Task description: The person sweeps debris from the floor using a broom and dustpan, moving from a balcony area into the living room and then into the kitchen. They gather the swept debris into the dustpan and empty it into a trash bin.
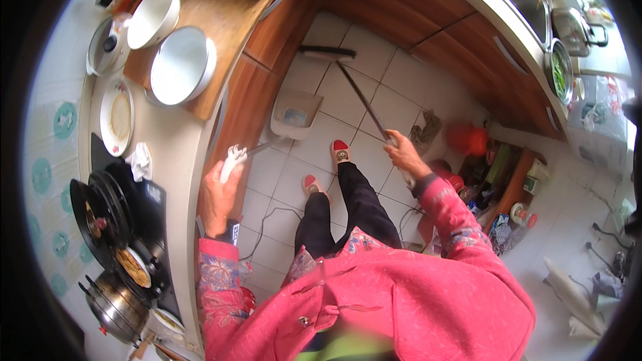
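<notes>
My left hand (220, 198) is closed around the white handle of a long-handled dustpan (297, 110), whose pale pan rests on the tiled floor beside the left cabinets. In my right hand (404, 155) is the handle of a broom (328, 53). Its dark-bristled head lies on the floor beyond the dustpan, near the far corner of the cabinets, apart from the pan. Both of my feet, in pink and red slippers (341, 152), stand on the tiles between the two tools.
Wooden cabinets (446, 45) bound the floor ahead and left. A crumpled cloth (426, 128), a red bag (466, 139) and a cluttered low shelf (506, 185) are at the right. A cable (263, 228) runs along the floor near my legs. Bowls (183, 65) stand on the left counter.
</notes>
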`<action>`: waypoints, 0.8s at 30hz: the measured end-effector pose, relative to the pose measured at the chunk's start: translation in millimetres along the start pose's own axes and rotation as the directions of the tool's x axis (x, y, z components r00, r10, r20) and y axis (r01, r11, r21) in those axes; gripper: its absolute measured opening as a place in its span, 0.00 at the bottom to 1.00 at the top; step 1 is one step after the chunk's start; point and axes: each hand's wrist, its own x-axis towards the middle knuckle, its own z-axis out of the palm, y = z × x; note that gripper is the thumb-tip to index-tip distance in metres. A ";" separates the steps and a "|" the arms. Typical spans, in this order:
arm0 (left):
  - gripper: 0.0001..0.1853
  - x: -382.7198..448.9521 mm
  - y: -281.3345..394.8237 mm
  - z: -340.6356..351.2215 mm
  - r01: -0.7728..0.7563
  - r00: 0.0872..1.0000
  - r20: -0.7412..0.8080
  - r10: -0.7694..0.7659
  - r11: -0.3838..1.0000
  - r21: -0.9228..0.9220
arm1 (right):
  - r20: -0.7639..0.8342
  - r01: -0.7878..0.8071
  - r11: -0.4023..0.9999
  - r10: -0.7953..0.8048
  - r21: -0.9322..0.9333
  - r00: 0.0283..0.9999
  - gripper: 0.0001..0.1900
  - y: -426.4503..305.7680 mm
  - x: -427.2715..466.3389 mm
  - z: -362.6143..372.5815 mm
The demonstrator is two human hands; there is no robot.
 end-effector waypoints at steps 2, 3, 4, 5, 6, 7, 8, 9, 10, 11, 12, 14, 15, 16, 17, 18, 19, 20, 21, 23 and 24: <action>0.19 -2.4 -0.1 -0.2 0.001 1.000 -0.005 -0.001 1.000 -0.012 | -0.015 -0.069 0.996 0.070 0.051 0.997 0.22 -1.0 -6.7 -1.5; 0.19 -3.5 -0.2 0.4 -0.009 1.000 -0.019 0.009 1.000 0.006 | -0.110 0.057 0.997 -0.063 -0.053 0.992 0.22 -3.2 -0.7 4.1; 0.19 -4.6 -1.3 0.2 -0.013 1.000 -0.018 0.013 1.000 0.016 | -0.177 0.199 0.970 -0.222 -0.139 0.959 0.21 -7.2 14.5 14.0; 0.19 -5.3 -2.4 0.7 -0.020 1.000 -0.022 0.020 0.999 0.025 | -0.229 0.254 0.936 -0.310 -0.243 0.923 0.21 -9.1 32.6 22.4; 0.19 -6.2 -3.5 0.5 -0.026 1.000 -0.006 0.026 1.000 0.005 | -0.214 0.312 0.917 -0.366 -0.246 0.906 0.20 -9.8 52.1 28.8; 0.19 -6.3 -4.6 0.4 -0.015 1.000 0.004 0.015 1.000 0.014 | -0.198 0.290 0.921 -0.345 -0.261 0.917 0.19 -9.9 70.2 36.6; 0.19 -6.6 -5.5 0.4 -0.011 1.000 -0.002 0.011 1.000 0.016 | -0.199 0.245 0.929 -0.304 -0.277 0.931 0.18 -6.7 81.1 45.4; 0.19 -5.4 -6.0 -1.0 0.012 1.000 -0.009 -0.012 1.000 0.025 | -0.132 0.270 0.910 -0.324 -0.316 0.937 0.17 0.3 83.8 52.2; 0.19 -5.5 -6.0 -1.0 -0.013 0.999 -0.031 0.015 0.998 0.058 | -0.083 0.267 0.893 -0.316 -0.361 0.945 0.16 11.5 77.5 55.9; 0.19 -4.2 -6.5 -1.7 -0.028 0.999 -0.028 0.030 0.999 0.041 | -0.046 0.245 0.875 -0.290 -0.417 0.956 0.16 22.6 66.4 56.6; 0.20 -2.7 -6.7 -1.8 -0.045 0.999 -0.022 0.045 0.999 0.017 | 0.020 0.271 0.849 -0.294 -0.453 0.955 0.18 34.6 48.0 56.8; 0.20 -0.8 -7.0 -2.3 -0.025 1.000 0.004 0.025 0.999 0.039 | 0.117 0.305 0.837 -0.283 -0.455 0.952 0.20 52.4 2.3 52.8; 0.21 -0.7 -6.7 -1.9 -0.036 0.999 -0.008 0.036 0.999 0.035 | 0.157 0.338 0.841 -0.299 -0.422 0.941 0.23 55.5 -20.4 46.4; 0.21 -1.0 -6.8 -2.9 -0.045 0.998 -0.030 0.046 0.999 0.022 | 0.168 0.415 0.818 -0.380 -0.398 0.910 0.27 55.7 -43.2 38.1; 0.22 -1.8 -6.9 -2.8 -0.054 0.997 -0.051 0.054 0.999 0.008 | 0.194 0.373 0.888 -0.329 -0.270 0.924 0.27 53.1 -64.5 28.6; 0.22 -2.6 -7.7 -3.3 -0.047 0.998 -0.045 0.048 0.999 0.025 | 0.234 0.234 0.956 -0.190 -0.176 0.953 0.28 49.7 -85.0 15.4; 0.21 -3.5 -8.4 -3.4 -0.038 0.999 -0.031 0.039 0.998 0.042 | 0.220 0.151 0.976 -0.114 -0.158 0.969 0.28 46.0 -103.5 6.3; 0.21 -4.1 -9.4 -3.5 -0.016 1.000 -0.026 0.017 0.998 0.057 | 0.204 0.053 0.991 -0.027 -0.124 0.979 0.28 43.0 -120.9 -0.7; 0.21 -4.5 -10.6 -3.6 -0.036 0.999 -0.002 0.036 0.999 0.041 | 0.192 -0.028 0.996 0.043 -0.080 0.980 0.28 39.8 -129.7 -5.4; 0.22 -4.2 -12.7 -3.4 -0.051 0.999 0.019 0.051 0.999 0.004 | 0.105 -0.005 0.999 0.010 -0.054 0.994 0.28 36.3 -128.0 -6.0; 0.22 -3.8 -13.2 -3.4 -0.056 0.998 0.021 0.056 0.998 -0.003 | 0.061 0.031 0.999 -0.029 -0.036 0.998 0.28 36.2 -115.5 -1.8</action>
